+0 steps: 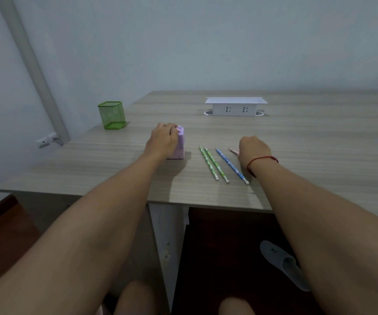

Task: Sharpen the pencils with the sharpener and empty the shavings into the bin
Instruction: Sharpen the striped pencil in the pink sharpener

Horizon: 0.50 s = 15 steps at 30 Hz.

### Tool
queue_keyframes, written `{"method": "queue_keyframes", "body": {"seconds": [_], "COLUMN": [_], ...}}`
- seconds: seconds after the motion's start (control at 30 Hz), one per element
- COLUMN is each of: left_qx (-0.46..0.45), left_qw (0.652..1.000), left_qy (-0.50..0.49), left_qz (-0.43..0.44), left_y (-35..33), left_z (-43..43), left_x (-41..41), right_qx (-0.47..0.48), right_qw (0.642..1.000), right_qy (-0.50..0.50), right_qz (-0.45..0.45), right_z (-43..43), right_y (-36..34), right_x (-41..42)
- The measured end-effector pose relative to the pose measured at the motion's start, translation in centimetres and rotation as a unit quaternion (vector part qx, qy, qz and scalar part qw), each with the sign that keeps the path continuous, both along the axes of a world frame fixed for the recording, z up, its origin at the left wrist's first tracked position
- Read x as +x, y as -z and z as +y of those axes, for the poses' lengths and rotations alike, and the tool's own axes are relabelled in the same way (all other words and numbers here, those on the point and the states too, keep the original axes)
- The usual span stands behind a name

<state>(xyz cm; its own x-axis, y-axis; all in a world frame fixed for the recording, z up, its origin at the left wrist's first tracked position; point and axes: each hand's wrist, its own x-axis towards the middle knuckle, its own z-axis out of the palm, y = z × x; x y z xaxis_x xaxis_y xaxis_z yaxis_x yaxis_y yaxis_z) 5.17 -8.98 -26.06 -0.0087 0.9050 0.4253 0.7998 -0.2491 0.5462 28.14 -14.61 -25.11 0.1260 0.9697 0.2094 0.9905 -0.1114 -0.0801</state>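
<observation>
A pink-purple box sharpener (180, 144) stands on the wooden desk (297, 144). My left hand (162, 140) grips it from the left side. Two green pencils (213, 163) and a blue pencil (231, 165) lie side by side to its right, tips pointing away from me. My right hand (254, 151) is curled over a pink pencil (234, 151) and holds it; only the sharpened tip end shows past the fingers.
A green mesh holder (112, 114) stands at the desk's back left corner. A white socket box (235, 106) rises from the desk at the back. A grey slipper (283, 264) lies on the dark floor under the desk.
</observation>
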Motion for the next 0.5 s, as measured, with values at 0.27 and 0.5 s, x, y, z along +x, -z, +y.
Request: {"method": "queue_keyframes", "body": {"seconds": [0.27,0.5], "left_qx": [-0.039,-0.018], "left_qw": [0.996,0.996], "left_qy": [-0.004,0.017], "left_qz": [0.08,0.085], "left_y": [0.0,-1.1], "left_z": [-0.4,-1.1], "left_x": [-0.8,-3.1], "right_qx": [0.036,0.027], "right_qw": [0.999,0.99], "right_qy": [-0.014,-0.103], "right_qz": [-0.021,0.097], "right_z": [0.8,1.8], "right_y": [-1.3,-3.0], "right_x": [-2.0,-7.4]}}
